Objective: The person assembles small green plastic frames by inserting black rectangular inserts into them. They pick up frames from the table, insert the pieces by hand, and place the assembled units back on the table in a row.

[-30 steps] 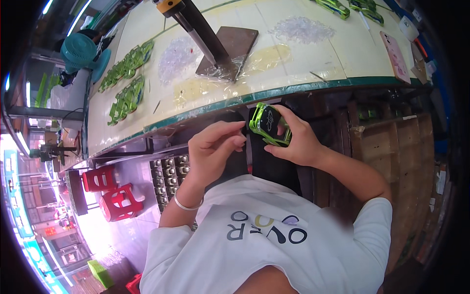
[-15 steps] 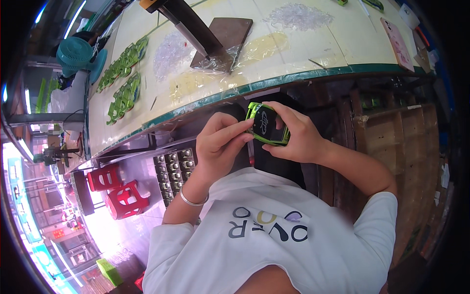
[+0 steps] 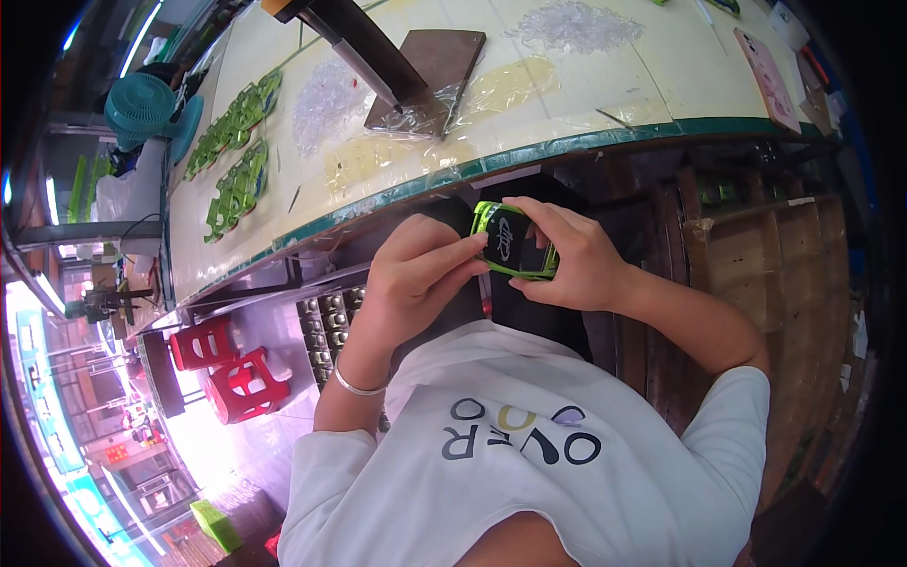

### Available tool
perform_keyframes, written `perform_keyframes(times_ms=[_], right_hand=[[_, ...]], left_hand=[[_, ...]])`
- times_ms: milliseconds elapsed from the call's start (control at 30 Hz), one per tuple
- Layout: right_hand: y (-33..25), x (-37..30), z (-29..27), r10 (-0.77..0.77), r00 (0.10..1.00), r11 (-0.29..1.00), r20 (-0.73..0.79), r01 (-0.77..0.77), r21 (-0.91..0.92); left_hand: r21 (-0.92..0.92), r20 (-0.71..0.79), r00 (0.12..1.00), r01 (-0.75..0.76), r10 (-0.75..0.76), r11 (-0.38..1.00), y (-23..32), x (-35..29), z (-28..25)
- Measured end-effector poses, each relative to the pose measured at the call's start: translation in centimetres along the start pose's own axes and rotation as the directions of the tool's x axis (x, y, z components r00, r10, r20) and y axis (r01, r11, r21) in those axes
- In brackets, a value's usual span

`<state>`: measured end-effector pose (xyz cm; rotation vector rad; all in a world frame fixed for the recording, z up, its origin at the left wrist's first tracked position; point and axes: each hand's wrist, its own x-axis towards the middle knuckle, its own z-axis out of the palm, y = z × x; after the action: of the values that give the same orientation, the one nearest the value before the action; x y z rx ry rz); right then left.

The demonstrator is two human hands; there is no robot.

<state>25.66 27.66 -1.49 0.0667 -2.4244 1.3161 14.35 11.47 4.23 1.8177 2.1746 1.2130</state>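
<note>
Over my lap, just short of the table edge, is a small black plastic casing [image 3: 505,238] with a bright green rim and pale lettering. My right hand [image 3: 578,257] grips it from the right, thumb along the near edge and fingers along the far edge. From the left, my left hand [image 3: 420,269] is closed, with its thumb and forefinger pressed to the casing's left edge. Whether a small part sits between those fingertips is hidden. The casing is tilted, its lettered face turned up.
On the table [image 3: 397,194] lie rows of green plastic parts [image 3: 236,194], piles of clear bits [image 3: 578,28] and a brown board [image 3: 444,71] under a dark post [image 3: 364,52]. A pink phone [image 3: 765,80] lies right. Below are red stools [image 3: 248,386], a tray of metal parts [image 3: 331,326] and a wooden rack [image 3: 775,255].
My left hand has shifted slightly left and its fingers still touch the casing's edge. The casing has tilted a little in my right hand, which keeps its grip.
</note>
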Motion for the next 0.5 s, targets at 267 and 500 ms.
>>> perform_keyframes(times_ms=[267, 500], right_hand=[[0.08, 0.07, -0.03, -0.010, 1.000, 1.000, -0.007, 0.010, -0.007], [0.30, 0.10, 0.03, -0.016, 1.000, 0.999, -0.007, 0.016, -0.037]], left_hand=[[0.093, 0.062, 0.996, -0.071, 0.065, 0.993, 0.41, 0.68, -0.36], [0.087, 0.046, 0.998, -0.041, 0.038, 0.995, 0.09, 0.44, -0.11]])
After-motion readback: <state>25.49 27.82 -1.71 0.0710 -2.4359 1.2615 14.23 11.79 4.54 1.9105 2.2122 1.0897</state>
